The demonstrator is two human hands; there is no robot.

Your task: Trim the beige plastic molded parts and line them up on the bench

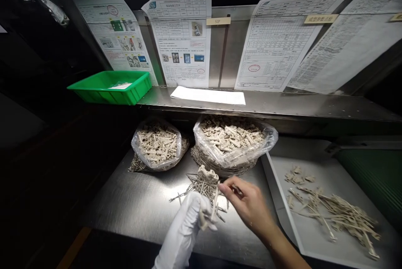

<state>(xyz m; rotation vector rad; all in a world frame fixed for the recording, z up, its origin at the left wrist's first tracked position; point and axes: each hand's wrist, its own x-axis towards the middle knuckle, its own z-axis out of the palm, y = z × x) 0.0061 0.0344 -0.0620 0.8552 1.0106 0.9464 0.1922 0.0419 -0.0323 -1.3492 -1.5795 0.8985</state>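
Note:
My left hand (185, 219), in a white glove, is closed around a beige plastic piece (204, 221) that is partly hidden by the fingers. My right hand (251, 204) is bare and slightly blurred. Its thumb and forefinger pinch the upper end of a thin beige plastic stick (215, 202), whose lower end reaches the gloved fingers. Beyond the hands, a heap of thin metal pins (201, 186) lies on the steel table (132, 210). A beige tubular part (207, 172) shows just above the pins; what supports it is unclear.
Two clear plastic bags, a left bag (179, 145) and a right bag (232, 160), are full of beige tubular parts. A grey tray (284, 210) at right holds beige sprues (348, 214). On the steel shelf (270, 103) stand a green bin (109, 93) and paper (207, 96).

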